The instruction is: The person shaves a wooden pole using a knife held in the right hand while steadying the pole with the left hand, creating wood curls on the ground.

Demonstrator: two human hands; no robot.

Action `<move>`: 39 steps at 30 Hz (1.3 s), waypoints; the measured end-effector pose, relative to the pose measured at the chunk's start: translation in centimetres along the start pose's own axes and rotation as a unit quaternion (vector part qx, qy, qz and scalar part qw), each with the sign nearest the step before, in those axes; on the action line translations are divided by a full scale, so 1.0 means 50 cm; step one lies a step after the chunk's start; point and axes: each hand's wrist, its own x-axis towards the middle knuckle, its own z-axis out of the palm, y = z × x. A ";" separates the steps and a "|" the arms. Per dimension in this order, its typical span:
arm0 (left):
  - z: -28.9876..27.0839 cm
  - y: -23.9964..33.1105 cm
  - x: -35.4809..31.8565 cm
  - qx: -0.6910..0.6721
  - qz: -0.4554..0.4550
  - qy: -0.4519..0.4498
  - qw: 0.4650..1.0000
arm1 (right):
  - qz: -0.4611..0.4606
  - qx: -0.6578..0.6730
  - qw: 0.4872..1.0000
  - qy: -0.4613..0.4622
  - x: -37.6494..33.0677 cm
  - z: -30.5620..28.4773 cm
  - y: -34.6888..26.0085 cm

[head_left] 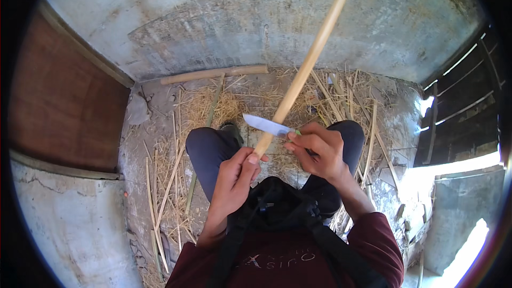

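Note:
My left hand (239, 173) is wrapped round the near end of a long pale wooden pole (312, 56), thumb along its top. From there the pole slants up and away to the right, toward the far wall. A knife (265, 125) with a broad silver blade lies across the pole a little beyond my left hand, its tip pointing left. My right hand (319, 152) grips it at the handle end, with a bit of green showing by the fingers. Most of the handle is hidden in that hand.
Straw and thin shavings (224, 104) cover the floor around my feet. Another pole (213, 74) lies along the base of the concrete wall (213, 21). Long split strips (173, 181) lie to the left, and more sticks (372, 138) to the right. A brown wooden panel (69, 96) stands at left.

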 end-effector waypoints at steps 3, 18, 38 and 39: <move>0.005 -0.006 0.004 -0.023 0.011 -0.007 1.000 | -0.016 -0.008 1.000 -0.018 -0.016 0.012 -0.009; 0.031 -0.019 0.007 -0.032 0.064 0.076 0.995 | -0.045 -0.024 0.999 0.012 -0.004 0.011 -0.028; 0.022 -0.008 -0.005 0.007 0.083 0.085 0.993 | -0.037 0.006 0.999 -0.010 0.009 0.002 -0.023; 0.020 -0.010 -0.005 0.018 0.090 0.090 0.992 | -0.035 0.008 0.999 -0.006 0.008 0.005 -0.022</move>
